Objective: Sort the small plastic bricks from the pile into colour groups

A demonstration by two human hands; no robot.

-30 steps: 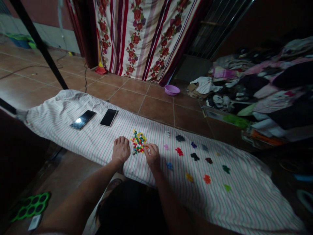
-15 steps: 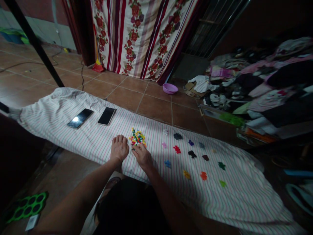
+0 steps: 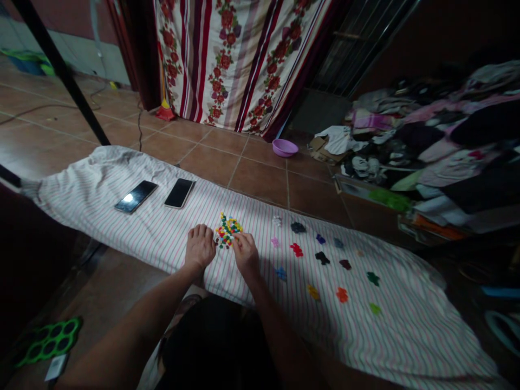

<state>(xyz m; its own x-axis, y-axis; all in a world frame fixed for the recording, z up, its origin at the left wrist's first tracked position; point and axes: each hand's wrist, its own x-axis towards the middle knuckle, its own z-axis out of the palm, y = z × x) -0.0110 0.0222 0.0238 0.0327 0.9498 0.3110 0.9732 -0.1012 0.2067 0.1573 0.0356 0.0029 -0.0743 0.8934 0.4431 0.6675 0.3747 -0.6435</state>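
A heap of small mixed beads (image 3: 228, 226) in yellow, green, red and white lies on the striped cloth (image 3: 260, 216). At the heap's near right edge, my right hand (image 3: 247, 254) has thumb and fingertips pressed together; whatever is in the pinch is too small to make out. My left hand (image 3: 200, 247) lies palm down on the cloth just left of the heap, fingers a little apart. To the right, small clusters sorted by colour are spread out, among them red pieces (image 3: 296, 249), black pieces (image 3: 322, 258), blue pieces (image 3: 280, 273) and orange pieces (image 3: 342, 294).
Two phones, a dark phone (image 3: 136, 196) and another phone (image 3: 179, 193), lie on the cloth to the left. Beyond it, a purple basin (image 3: 285, 147) sits on the tiled floor before a flowered curtain (image 3: 244, 65). Piled clothes (image 3: 422, 124) are at the right.
My right hand has shifted right from the near side of the heap to its right edge, uncovering more beads. My left hand stays in place. The view has tilted slightly.
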